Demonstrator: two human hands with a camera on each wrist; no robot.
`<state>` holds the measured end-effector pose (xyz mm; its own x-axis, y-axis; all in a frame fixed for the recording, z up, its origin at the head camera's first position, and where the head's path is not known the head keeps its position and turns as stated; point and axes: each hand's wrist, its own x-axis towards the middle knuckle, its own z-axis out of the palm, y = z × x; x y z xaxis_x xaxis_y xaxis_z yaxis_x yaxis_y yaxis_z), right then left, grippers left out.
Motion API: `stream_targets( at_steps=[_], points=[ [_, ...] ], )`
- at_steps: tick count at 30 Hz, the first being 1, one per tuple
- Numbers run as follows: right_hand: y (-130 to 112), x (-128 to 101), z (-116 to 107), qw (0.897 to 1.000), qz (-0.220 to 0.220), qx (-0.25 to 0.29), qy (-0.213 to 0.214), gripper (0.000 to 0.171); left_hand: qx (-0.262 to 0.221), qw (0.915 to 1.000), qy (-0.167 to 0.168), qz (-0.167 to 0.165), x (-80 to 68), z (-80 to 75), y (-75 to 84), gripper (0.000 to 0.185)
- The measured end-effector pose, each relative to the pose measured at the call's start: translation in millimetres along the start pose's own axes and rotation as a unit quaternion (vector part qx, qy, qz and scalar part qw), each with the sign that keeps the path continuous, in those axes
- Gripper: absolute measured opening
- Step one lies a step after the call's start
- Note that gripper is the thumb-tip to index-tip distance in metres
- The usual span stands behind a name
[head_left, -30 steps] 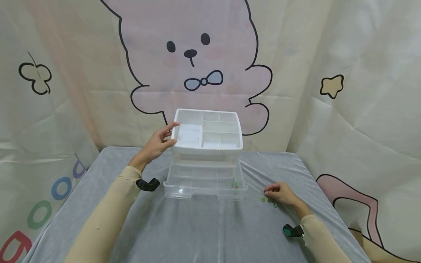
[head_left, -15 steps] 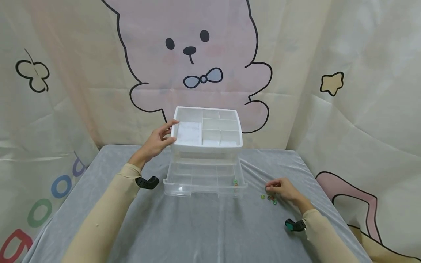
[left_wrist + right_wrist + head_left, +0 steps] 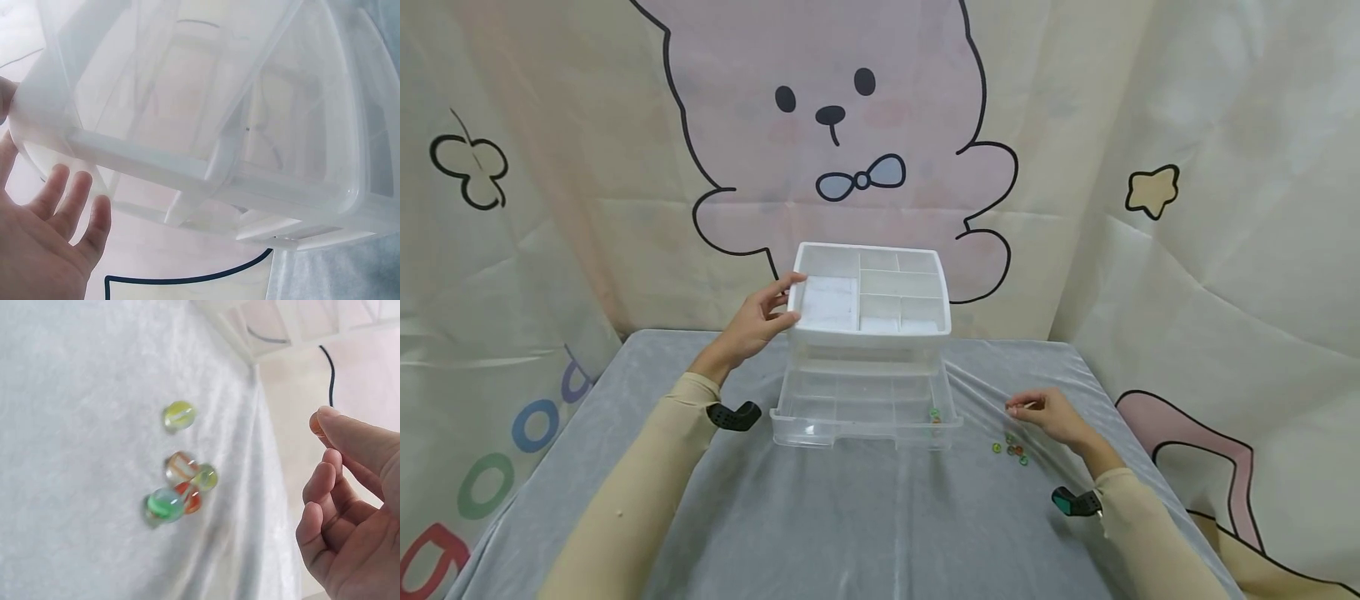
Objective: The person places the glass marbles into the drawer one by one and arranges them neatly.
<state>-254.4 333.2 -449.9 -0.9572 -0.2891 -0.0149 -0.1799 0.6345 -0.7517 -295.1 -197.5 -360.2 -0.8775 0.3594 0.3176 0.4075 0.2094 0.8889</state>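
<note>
An orange marble (image 3: 316,424) is pinched between the thumb and forefinger of the right hand (image 3: 1052,415), above the grey cloth (image 3: 850,517) to the right of a plastic storage box (image 3: 865,358). Nearer the person, a yellow-swirled marble (image 3: 180,415) lies on the cloth just beside a tight group of four, including a green-swirled marble (image 3: 165,505). The left hand (image 3: 754,327) grips the left rim of the white divided tray (image 3: 871,340) topping the box, and beneath it a clear drawer (image 3: 865,435) juts forward, with green and orange marbles (image 3: 935,414) at its right end.
</note>
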Motion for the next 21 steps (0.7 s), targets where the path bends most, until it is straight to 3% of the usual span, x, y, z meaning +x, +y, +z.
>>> stream_targets(
  at_steps=[14,21],
  points=[
    [-27,0,-2,0.999,-0.044,0.008,0.011,0.028,-0.004,1.0,0.004,0.0,-1.4,-0.2,-1.0,0.059],
    [-41,0,-5,0.995,-0.1,0.02,0.018,0.019,-0.013,0.9998,-0.008,0.014,-1.1,0.1,-1.5,0.06]
  ],
)
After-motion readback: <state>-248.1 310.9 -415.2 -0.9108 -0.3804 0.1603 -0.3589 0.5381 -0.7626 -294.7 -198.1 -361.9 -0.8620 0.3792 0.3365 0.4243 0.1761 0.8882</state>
